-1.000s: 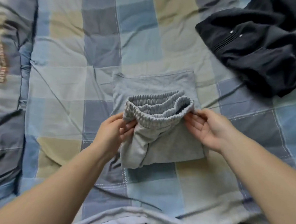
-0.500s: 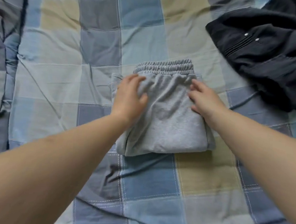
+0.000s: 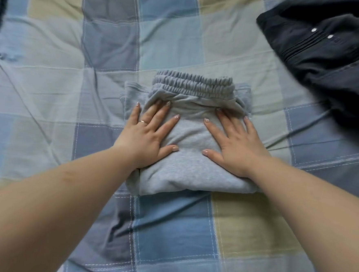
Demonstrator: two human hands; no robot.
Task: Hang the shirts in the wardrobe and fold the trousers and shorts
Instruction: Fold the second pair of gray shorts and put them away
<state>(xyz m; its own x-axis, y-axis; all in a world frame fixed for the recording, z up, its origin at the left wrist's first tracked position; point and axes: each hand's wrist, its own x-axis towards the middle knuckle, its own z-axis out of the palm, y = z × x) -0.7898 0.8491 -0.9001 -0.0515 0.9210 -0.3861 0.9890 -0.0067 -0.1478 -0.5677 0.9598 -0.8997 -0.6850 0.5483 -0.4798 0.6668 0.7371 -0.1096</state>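
A pair of grey sweat trousers (image 3: pixel 188 170) lies folded into a thick square bundle on the bed, its elastic waistband (image 3: pixel 194 84) at the far edge. My left hand (image 3: pixel 147 133) rests flat on the bundle's left half, fingers spread, a ring on one finger. My right hand (image 3: pixel 235 143) lies flat on the right half, fingers spread too. Both palms press down on the cloth and neither grips it.
A checked blue, grey and beige quilt (image 3: pixel 178 237) covers the bed. A dark navy garment with two white snaps (image 3: pixel 329 46) lies crumpled at the far right, apart from the grey bundle.
The waistband end, held up in both hands a second ago, has been folded over onto the bundle. Both hands have let go and now lie flat on top.
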